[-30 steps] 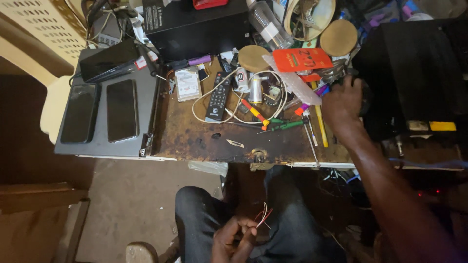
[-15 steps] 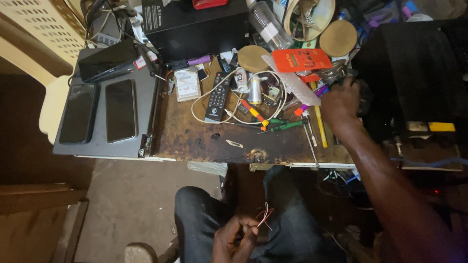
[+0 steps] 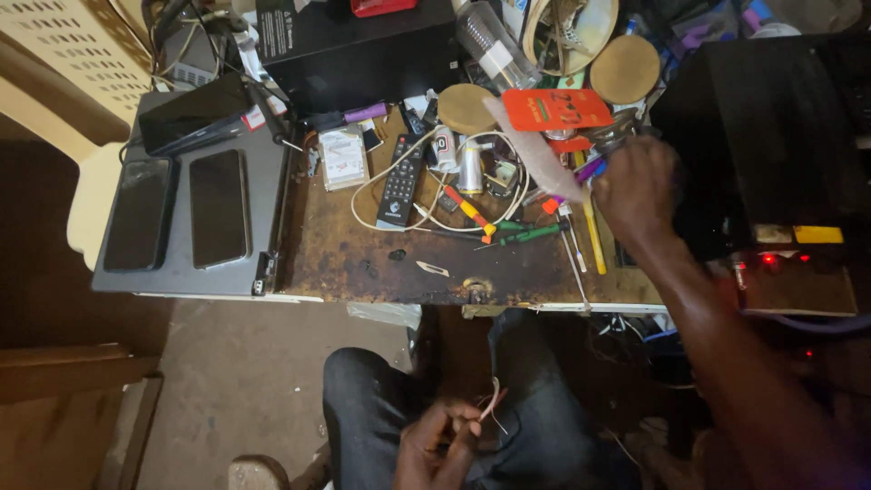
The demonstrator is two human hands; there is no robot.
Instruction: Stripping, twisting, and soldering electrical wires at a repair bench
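My left hand (image 3: 437,443) rests low over my lap, fingers pinched on some thin red and white wires (image 3: 494,399). My right hand (image 3: 637,189) reaches onto the right part of the rusty brown table (image 3: 363,265), its back to the camera and fingers curled down into the clutter. What it grips is hidden. Just left of it lie a grey flat strip (image 3: 535,150), a yellow-handled tool (image 3: 594,238) and a green screwdriver (image 3: 533,234). A black remote (image 3: 400,181) and a looped white cable (image 3: 426,222) sit further left.
Two dark phones (image 3: 219,207) (image 3: 139,214) lie on a grey slab (image 3: 181,283) at the left. A black box (image 3: 363,50) stands at the back, with a larger black unit (image 3: 762,136) at the right. An orange tag (image 3: 558,109), round discs (image 3: 464,107) and a clear bottle (image 3: 490,44) crowd the back.
Almost nothing differs. My right hand stays at the same spot on the table's right side, and my left hand keeps the wires in my lap.
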